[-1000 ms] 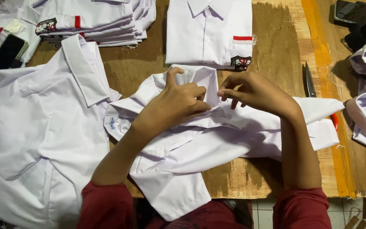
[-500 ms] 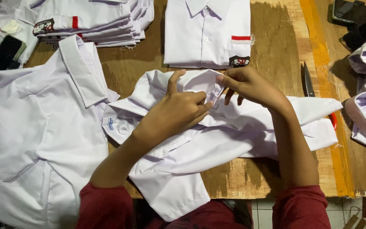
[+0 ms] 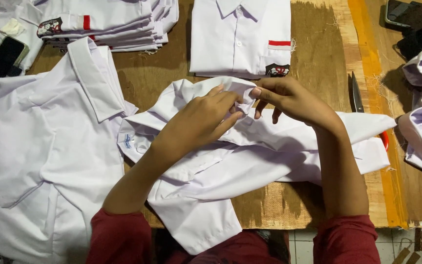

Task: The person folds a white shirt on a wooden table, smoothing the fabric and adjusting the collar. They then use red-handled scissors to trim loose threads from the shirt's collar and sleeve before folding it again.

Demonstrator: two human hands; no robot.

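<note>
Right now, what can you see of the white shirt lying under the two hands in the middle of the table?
The crumpled white cloth shirt lies spread across the brown wooden table, its collar end toward the far side and a short sleeve hanging over the near edge. A small blue label shows near its left side. It looks thin and creased, partly folded over itself. The left hand presses on the collar area, and the right hand pinches a fold of fabric there. Its right end covers part of the red-handled scissors.
</note>
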